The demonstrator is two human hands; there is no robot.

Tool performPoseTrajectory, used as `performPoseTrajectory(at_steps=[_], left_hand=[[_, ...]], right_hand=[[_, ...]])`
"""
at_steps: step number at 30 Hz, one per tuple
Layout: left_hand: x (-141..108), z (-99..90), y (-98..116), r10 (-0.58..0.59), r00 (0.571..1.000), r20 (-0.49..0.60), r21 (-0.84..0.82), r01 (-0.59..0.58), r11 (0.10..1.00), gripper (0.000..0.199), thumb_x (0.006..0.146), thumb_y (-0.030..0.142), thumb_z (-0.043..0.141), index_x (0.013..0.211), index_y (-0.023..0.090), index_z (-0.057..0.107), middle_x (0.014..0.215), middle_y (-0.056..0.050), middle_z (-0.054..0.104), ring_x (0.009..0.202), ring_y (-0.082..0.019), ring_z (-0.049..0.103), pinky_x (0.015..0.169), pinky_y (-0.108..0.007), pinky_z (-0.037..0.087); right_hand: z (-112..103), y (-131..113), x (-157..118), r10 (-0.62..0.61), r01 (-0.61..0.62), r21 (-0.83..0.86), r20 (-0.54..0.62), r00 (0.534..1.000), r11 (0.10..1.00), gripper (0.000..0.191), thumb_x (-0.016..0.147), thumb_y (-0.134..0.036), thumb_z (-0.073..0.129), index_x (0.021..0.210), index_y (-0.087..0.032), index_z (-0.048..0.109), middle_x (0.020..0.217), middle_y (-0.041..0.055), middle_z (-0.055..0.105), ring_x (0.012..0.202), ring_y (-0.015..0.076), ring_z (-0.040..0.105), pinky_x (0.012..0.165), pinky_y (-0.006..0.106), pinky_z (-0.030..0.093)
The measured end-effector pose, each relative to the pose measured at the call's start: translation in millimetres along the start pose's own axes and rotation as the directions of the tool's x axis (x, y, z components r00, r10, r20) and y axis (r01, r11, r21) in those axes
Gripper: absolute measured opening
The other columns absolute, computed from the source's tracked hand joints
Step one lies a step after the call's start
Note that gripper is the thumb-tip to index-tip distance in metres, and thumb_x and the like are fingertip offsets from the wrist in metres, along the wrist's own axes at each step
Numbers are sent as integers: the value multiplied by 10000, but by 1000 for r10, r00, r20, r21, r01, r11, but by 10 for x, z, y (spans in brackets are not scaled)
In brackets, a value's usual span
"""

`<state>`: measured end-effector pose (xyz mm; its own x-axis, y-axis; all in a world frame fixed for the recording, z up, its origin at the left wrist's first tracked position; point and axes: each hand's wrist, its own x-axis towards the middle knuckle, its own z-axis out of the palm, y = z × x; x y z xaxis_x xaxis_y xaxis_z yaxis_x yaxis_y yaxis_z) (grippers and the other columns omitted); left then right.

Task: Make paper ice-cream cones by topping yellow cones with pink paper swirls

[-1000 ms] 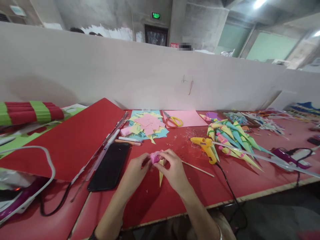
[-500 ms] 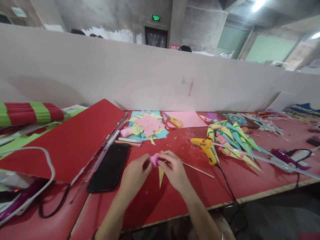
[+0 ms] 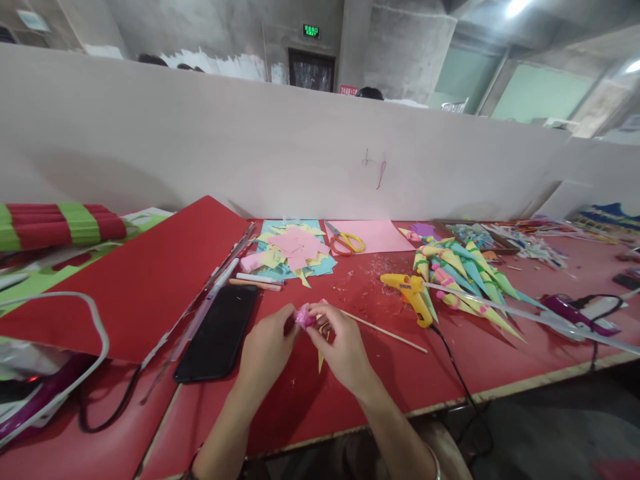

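Observation:
Both of my hands meet over the red tabletop, holding a small shiny pink piece (image 3: 303,316) between the fingertips; its exact kind cannot be made out. My left hand (image 3: 269,341) is closed in a pinch at its left side. My right hand (image 3: 344,347) closes on it from the right. Below the right fingers pokes the tip of a yellow paper cone (image 3: 321,361), its upper part hidden by that hand. A thin wooden stick (image 3: 393,335) lies on the table just right of my right hand.
A yellow glue gun (image 3: 407,287) and a pile of decorated paper cones (image 3: 465,277) lie to the right. Scissors (image 3: 353,241) and paper scraps (image 3: 295,247) sit at the back. To the left are a black phone (image 3: 217,337) and a large red sheet (image 3: 150,287).
The pink piece has shifted slightly left and turned between my fingers. My right hand has moved a little left, covering more of the yellow cone and uncovering more of the stick.

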<state>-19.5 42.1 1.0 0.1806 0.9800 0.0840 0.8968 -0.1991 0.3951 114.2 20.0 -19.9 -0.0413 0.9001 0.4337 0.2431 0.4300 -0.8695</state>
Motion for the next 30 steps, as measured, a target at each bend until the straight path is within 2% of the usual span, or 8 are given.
performPoseTrajectory(at_steps=[3,5,9,12,18,23,27,30], left_hand=[[13,15,-37,66,998,-24,-77,-68,995,136,784,215,401,662,195,458,594,-3,552,532,-141,478,498,-213,255],[19,22,-59,101,995,-26,-147,-103,984,148,775,235,405,645,191,463,580,5,544,528,-135,467,505,-212,274],[17,22,-71,96,995,2,-243,-93,966,170,766,287,413,660,185,500,606,-1,566,571,-143,496,530,-217,306],[6,7,-53,53,998,-28,-247,-58,967,181,758,302,420,645,187,501,587,8,558,559,-138,483,527,-217,308],[0,-28,-30,46,995,-85,-236,-65,970,245,774,343,399,601,184,465,541,15,524,506,-121,442,503,-219,286],[-15,-50,-27,31,998,-52,-196,-41,980,236,774,354,404,613,191,461,560,13,523,523,-125,449,508,-219,282],[-42,-85,-19,20,996,-86,-153,-33,988,204,760,320,407,606,192,452,544,32,495,503,-110,418,497,-211,264],[-48,-115,-38,19,990,-140,-162,-42,986,237,768,342,385,594,190,436,529,40,470,495,-105,403,495,-209,262]], right_hand=[[13,5,-9,44,-44,57,-4,999,997,92,746,-153,521,825,-198,536,937,43,631,639,110,551,596,229,455],[19,-1,-12,75,-75,69,-6,997,995,60,736,-164,524,785,-197,510,782,12,600,590,103,520,560,220,437],[31,-22,-22,103,-102,43,-33,994,994,115,706,-184,554,794,-198,482,591,-63,396,521,88,408,496,196,373],[47,-28,-34,125,-125,15,-61,990,992,167,672,-170,570,807,-198,477,625,-59,398,541,88,384,501,195,355],[53,-37,-39,126,-121,105,-46,991,987,124,712,-183,537,816,-195,469,829,3,521,682,110,475,606,222,395],[38,-54,-19,168,-164,199,-6,986,966,139,690,-186,555,725,-203,422,666,-53,432,561,82,400,541,203,355],[-5,-23,-6,238,-204,373,-48,970,905,152,665,-179,536,778,-205,438,691,-47,436,576,81,411,520,189,367],[-45,-4,1,272,-226,423,-51,961,877,132,691,-208,522,820,-196,495,725,-25,486,602,85,448,547,194,397]])
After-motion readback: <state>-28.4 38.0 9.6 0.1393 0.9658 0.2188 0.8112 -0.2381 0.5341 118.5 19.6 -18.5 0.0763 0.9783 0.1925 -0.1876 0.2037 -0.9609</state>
